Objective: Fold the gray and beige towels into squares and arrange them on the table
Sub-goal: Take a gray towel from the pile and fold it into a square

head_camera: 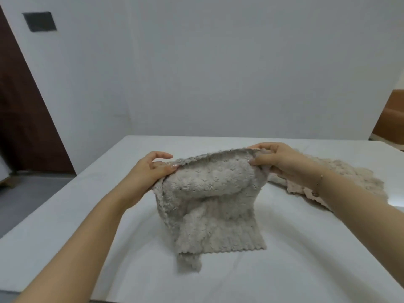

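A fluffy gray towel (209,206) hangs above the middle of the white table (65,226), its lower part draped on the tabletop. My left hand (153,171) pinches the towel's upper left corner. My right hand (282,160) pinches the upper right corner. The top edge sags between the two hands. A beige towel (349,176) lies crumpled on the table to the right, partly hidden behind my right forearm.
A pale wall stands just behind the table's far edge. A dark brown door (24,119) is at the left, and a brown piece of furniture (391,119) at the far right. The table's left edge drops to a grey floor.
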`<act>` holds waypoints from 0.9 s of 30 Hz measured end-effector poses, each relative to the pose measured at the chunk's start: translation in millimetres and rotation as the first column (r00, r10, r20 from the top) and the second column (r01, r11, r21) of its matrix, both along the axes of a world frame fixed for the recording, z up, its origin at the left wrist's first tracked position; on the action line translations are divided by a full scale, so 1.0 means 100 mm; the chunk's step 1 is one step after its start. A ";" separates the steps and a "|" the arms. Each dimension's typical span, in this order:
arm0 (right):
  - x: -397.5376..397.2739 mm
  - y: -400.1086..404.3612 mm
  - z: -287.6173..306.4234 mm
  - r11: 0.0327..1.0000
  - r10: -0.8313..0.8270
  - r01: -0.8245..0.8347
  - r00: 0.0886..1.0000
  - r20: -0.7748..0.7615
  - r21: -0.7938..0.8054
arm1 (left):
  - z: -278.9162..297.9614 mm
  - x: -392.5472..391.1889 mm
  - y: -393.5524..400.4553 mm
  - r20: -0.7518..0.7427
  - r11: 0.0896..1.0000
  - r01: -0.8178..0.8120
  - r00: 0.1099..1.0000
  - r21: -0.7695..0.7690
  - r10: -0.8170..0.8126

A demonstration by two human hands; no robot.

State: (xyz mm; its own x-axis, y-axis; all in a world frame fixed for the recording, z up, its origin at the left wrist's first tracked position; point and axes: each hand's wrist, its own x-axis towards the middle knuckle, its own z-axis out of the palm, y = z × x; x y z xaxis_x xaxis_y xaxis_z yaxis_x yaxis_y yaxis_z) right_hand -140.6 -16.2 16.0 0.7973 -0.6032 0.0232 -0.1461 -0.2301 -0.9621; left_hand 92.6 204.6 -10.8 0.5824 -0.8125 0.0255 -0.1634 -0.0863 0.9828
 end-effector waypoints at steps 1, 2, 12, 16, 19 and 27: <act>-0.02 -0.01 0.06 0.999 -0.032 0.032 0.999 0.020 -0.017 | 0.07 0.01 -0.01 0.055 0.999 -0.032 0.998 -0.028 0.034; -0.03 0.00 0.14 0.998 -0.052 0.053 0.998 0.040 -0.031 | 0.14 0.01 -0.01 0.088 0.996 -0.056 0.994 -0.063 0.061; -0.25 0.21 0.76 0.992 -0.123 0.118 0.945 0.304 0.032 | 0.84 -0.21 0.17 0.060 0.928 -0.190 0.974 -0.320 0.220; -0.32 0.27 0.91 0.991 -0.132 0.129 0.919 0.373 0.032 | 1.04 -0.30 0.31 0.098 0.912 -0.180 0.968 -0.367 0.230; -0.38 0.33 0.99 0.996 -0.092 0.088 0.900 0.426 0.030 | 1.17 -0.34 0.42 0.105 0.930 -0.097 0.984 -0.353 0.142; -0.52 0.49 0.96 0.987 -0.132 0.069 0.867 0.481 0.147 | 1.15 -0.35 0.70 0.124 0.964 -0.029 0.990 -0.263 0.063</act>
